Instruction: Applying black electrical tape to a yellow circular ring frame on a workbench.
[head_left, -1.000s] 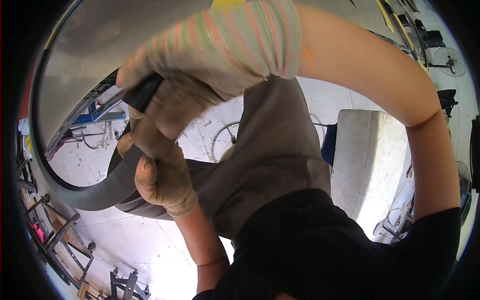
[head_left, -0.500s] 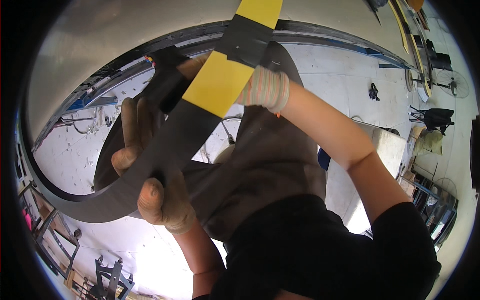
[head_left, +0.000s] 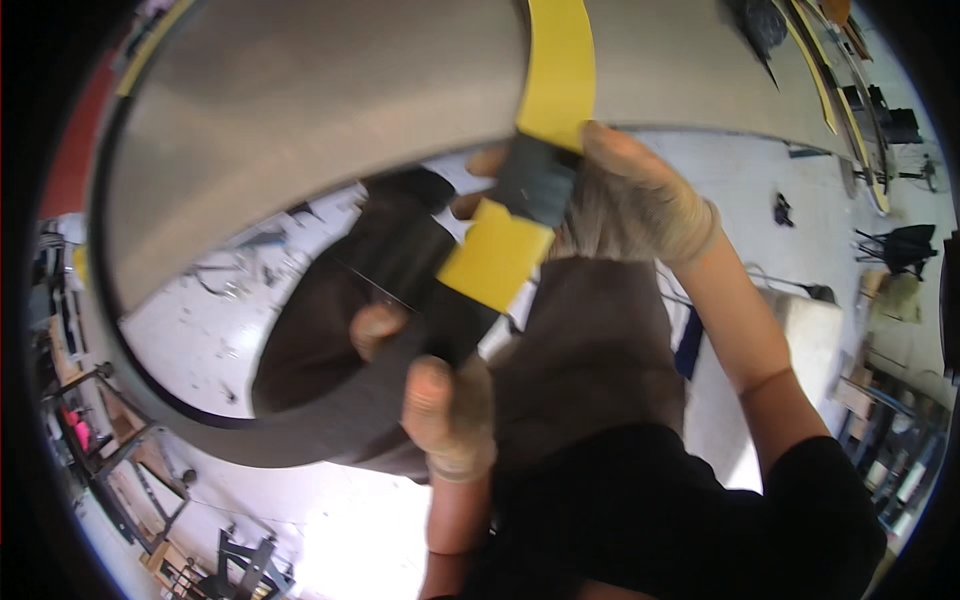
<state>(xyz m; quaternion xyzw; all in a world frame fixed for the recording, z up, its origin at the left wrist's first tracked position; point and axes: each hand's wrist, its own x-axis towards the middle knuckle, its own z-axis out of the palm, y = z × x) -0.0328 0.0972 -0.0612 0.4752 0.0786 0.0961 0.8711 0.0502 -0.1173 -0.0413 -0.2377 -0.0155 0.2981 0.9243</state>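
A long, flexible black-and-yellow strip (head_left: 497,255) curves in front of me, its dark part bending round at the left and a yellow length rising at the top. My left hand (head_left: 455,420), in a worn knit glove, is closed around the dark part, thumb on the near side and fingertips showing beyond the far edge. Farther up, my gloved right hand (head_left: 635,200) grips the strip at a short dark section between two yellow ones. Its thumb lies by the right edge, and fingers pass behind and show at the left edge.
Beyond the strip spreads a large beige-grey work surface (head_left: 330,100). More yellow-edged strips (head_left: 815,70) lie at the far right. A pale block-like bench (head_left: 805,345) stands to my right, and metal frames (head_left: 150,460) stand at the left. Scraps litter the floor.
The strip and both hands have shifted right. My right hand has come out from behind the strip to grip its short dark section. My left hand's spread fingers have closed around the strip.
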